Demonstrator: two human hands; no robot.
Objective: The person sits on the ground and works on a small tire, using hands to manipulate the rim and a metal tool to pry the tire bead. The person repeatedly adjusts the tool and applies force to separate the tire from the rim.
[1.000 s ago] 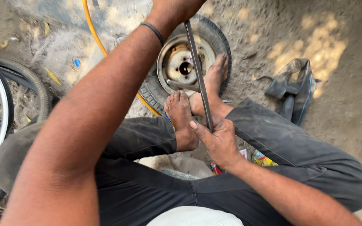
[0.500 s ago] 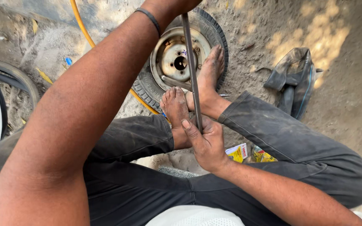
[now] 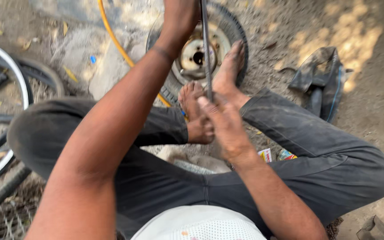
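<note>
Dirt ground, and I sit cross-legged with a small wheel lying at top centre, pinned under my bare feet.

My left hand has climbed to the top edge since a second ago, fingers wrapped round the long metal bar; my right hand grips its lower end at mid-frame. The bar now stands steeper over the rim, so the levering looks underway.

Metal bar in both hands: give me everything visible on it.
The metal bar is a long, thin, dark grey rod, seemingly steel, standing near upright over the small wheel. The left hand grips it high, the right hand low, near the bare feet. Its top leaves the frame; its lower end is hidden behind the right hand.
</note>
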